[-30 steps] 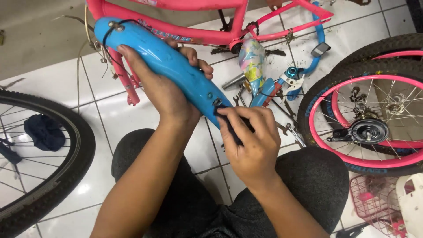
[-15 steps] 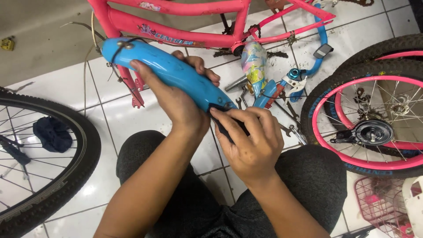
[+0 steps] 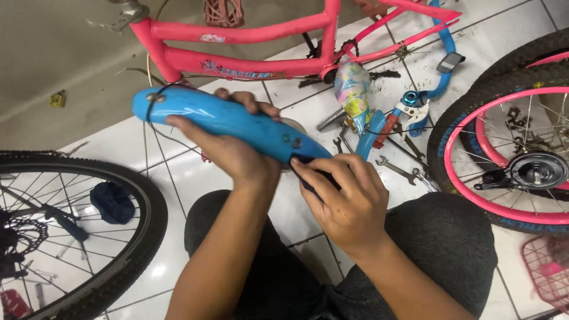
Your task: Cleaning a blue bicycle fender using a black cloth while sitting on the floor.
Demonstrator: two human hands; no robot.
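Note:
My left hand (image 3: 234,148) grips a curved blue plastic bicycle mudguard (image 3: 195,112) around its middle, fingers wrapped over its far side. The mudguard lies nearly level above my lap, with a bolt at its left end. My right hand (image 3: 347,204) is closed around the mudguard's right end, where a dark piece shows between thumb and fingers. What the right fingers pinch is mostly hidden.
A pink bicycle frame (image 3: 237,44) lies on the white tiled floor (image 3: 118,148) ahead. A black spoked wheel (image 3: 139,237) is at the left, a pink-rimmed wheel (image 3: 468,154) at the right. Spanners (image 3: 397,169), a colourful bottle (image 3: 352,92) and blue parts lie between. A pink basket (image 3: 545,269) sits bottom right.
The mudguard has tilted from steeply slanted to nearly level. Both hands kept their grip on it, and the view has shifted so more of the pink frame shows.

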